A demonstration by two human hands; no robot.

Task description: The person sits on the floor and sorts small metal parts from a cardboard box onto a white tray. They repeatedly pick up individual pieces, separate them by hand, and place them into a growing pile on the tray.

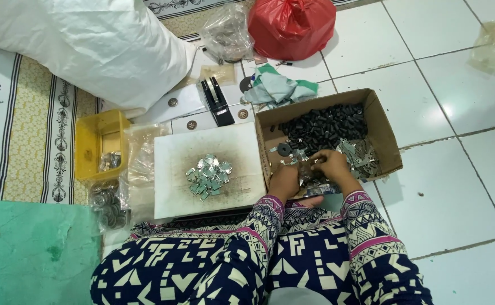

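A cardboard box (380, 127) at centre right holds black cylinders (326, 127) and silvery metal pieces (360, 153). A yellow tub (89, 144) at left holds more metal bits. Both hands reach into the box: left hand (284, 181) and right hand (329, 164) curl loosely among the metal pieces; what they grip, I cannot tell.

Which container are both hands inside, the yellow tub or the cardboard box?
The cardboard box, right of the white board. Both hands are in it; the yellow tub sits untouched at the far left.
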